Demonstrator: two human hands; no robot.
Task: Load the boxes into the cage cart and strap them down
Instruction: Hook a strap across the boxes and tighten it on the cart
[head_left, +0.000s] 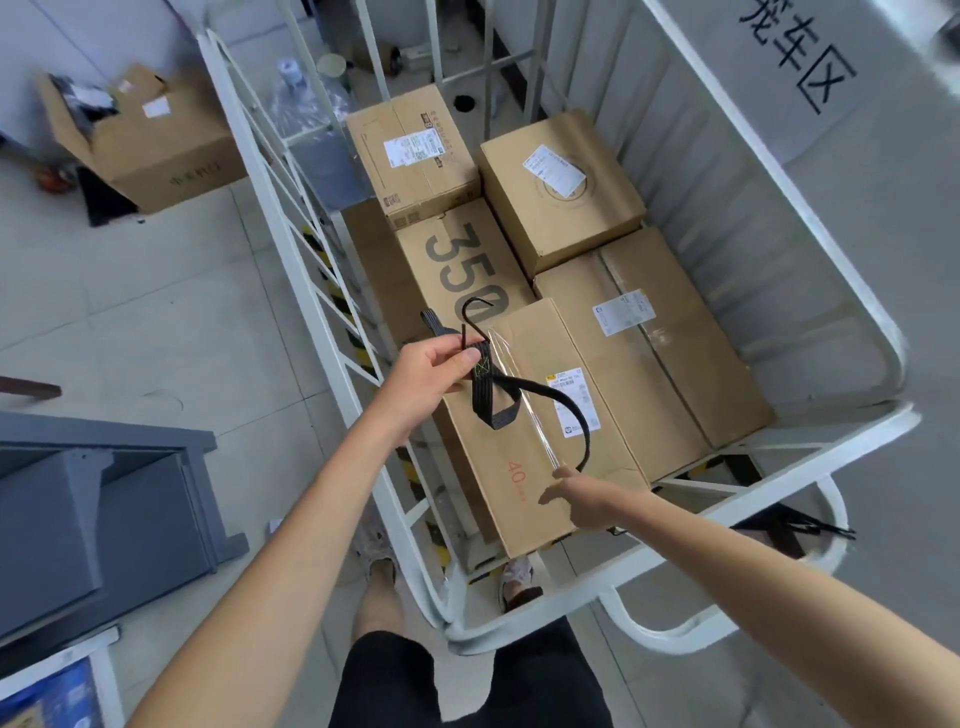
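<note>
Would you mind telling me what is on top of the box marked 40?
A white shipping label and a strip of clear tape. The black hook strap, held by the left hand, loops over it, hiding part of the label.

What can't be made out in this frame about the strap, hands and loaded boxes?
Head view: whether the right hand holds the black strap; motion blur and the hand's back hide its fingers.
Head view: the strap's far end, which disappears behind that hand.
Head view: label text on the boxes, too small.
Head view: any lower layer in the cage cart, covered by the top boxes.
</note>
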